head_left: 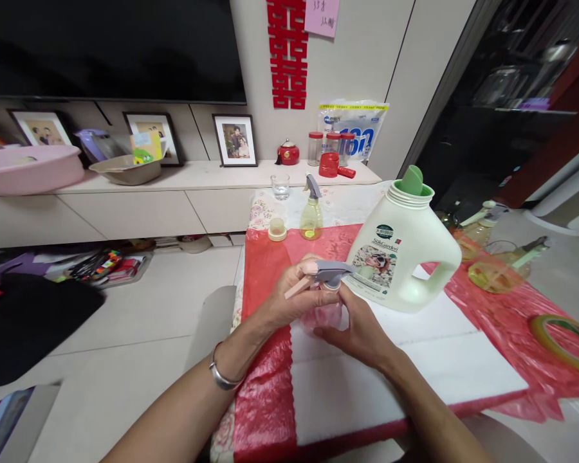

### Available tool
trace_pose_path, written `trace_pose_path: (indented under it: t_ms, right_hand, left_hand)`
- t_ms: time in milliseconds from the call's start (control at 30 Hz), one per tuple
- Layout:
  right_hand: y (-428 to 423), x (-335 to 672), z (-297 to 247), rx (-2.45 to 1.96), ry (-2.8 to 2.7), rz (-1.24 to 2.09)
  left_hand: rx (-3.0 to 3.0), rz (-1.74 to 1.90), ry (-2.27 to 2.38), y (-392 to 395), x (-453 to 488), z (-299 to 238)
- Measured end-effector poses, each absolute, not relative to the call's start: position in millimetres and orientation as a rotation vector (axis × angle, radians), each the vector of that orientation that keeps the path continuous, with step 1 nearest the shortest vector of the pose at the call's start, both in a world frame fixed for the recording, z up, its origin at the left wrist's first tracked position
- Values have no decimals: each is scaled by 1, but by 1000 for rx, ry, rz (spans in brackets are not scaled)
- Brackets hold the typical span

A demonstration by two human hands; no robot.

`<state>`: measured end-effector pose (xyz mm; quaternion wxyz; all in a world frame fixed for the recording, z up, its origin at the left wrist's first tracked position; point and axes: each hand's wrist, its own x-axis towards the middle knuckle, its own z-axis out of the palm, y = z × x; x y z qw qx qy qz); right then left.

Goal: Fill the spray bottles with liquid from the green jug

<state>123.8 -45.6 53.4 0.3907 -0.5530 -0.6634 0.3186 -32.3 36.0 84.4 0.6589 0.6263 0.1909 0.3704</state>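
Observation:
A small spray bottle (pixel 322 316) with a clear pinkish body and a grey trigger head (pixel 335 270) is between my hands, roughly upright over the white sheet (pixel 352 392). My left hand (pixel 293 290) is closed around the top, its fingers at the trigger head and neck. My right hand (pixel 359 328) grips the body from the right side. Just behind stands a large pale green detergent jug (pixel 405 241) with a green spout in its open mouth. Another spray bottle (pixel 311 215), yellowish with a grey head, stands farther back beside a pale cap (pixel 277 229).
Red plastic film (pixel 263 276) covers much of the table. A glass (pixel 280 186) stands at the back edge. More spray bottles (pixel 502 270) and a tape roll (pixel 567 344) lie to the right. Behind, a low cabinet (pixel 174 186) bears frames, jars and a pink basin (pixel 29 168).

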Motion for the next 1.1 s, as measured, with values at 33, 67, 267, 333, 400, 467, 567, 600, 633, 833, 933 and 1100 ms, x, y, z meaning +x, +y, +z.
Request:
trace_pose_path:
  t_ms: [33, 67, 267, 333, 400, 467, 567, 600, 633, 833, 933, 1100]
  right_hand:
    - [-45, 124, 52, -1399, -1692, 804]
    - [-45, 125, 50, -1395, -1698, 800]
    - [-47, 129, 37, -1464, -1683, 778]
    - [-47, 128, 36, -1487, -1680, 778]
    - [-47, 129, 36, -1493, -1684, 774]
    - [-47, 132, 39, -1497, -1683, 765]
    - [-49, 144, 43, -1506, -1664, 752]
    - [-50, 150, 44, -1500, -1650, 752]
    - [-51, 156, 45, -1485, -1634, 754]
    - [-62, 187, 54, -1290, -1514, 852]
    - [-64, 193, 57, -1234, -1472, 903]
    - [-62, 193, 56, -1238, -1455, 941]
  left_hand:
    - [1391, 852, 442, 34, -32, 86]
    - [1358, 865, 446, 31, -31, 88]
    - [1111, 1235, 343, 32, -28, 114]
    - [980, 1355, 294, 38, -32, 125]
    - [866, 1391, 278, 47, -39, 134]
    - [746, 1405, 279, 58, -48, 137]
    - [545, 1455, 325, 74, -54, 130]
    - [485, 1472, 360, 78, -54, 123]
    - [430, 1485, 409, 82, -52, 114]
    - [292, 1347, 751, 77, -28, 46]
    - [330, 1312, 782, 65, -17, 23]
    - [441, 1274, 808, 54, -7, 15]
